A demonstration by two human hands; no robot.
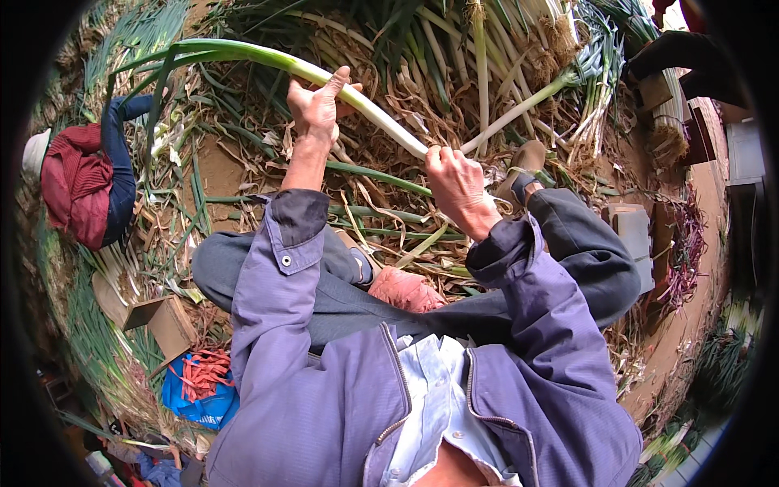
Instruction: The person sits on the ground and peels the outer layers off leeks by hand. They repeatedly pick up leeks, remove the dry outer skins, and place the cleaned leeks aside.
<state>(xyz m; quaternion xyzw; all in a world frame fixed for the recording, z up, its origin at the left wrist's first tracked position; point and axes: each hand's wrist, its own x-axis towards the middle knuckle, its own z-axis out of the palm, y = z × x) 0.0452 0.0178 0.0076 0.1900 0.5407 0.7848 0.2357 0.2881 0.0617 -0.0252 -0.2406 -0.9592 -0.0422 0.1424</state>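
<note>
A long green onion (373,109) stretches across in front of me, its white end toward the right and its green leaves drooping at the far left. My left hand (315,105) is wrapped round the middle of the stalk, thumb lying along it. At the white root end, my right hand (459,185) is closed with its fingers pinched together; the very tip is hidden behind them. Beneath both hands lies a litter of dry peeled leaves (398,227) and loose green stalks. A second onion (519,114) slants away to the right, just beyond my right hand.
A big heap of green onions (349,36) lies ahead, with rooted bundles (564,36) on top. At left, a person in a red top (77,187) bends over. A blue bag (199,398) of red strips sits by a wooden stool (162,321). Purple strands (686,252) hang at right.
</note>
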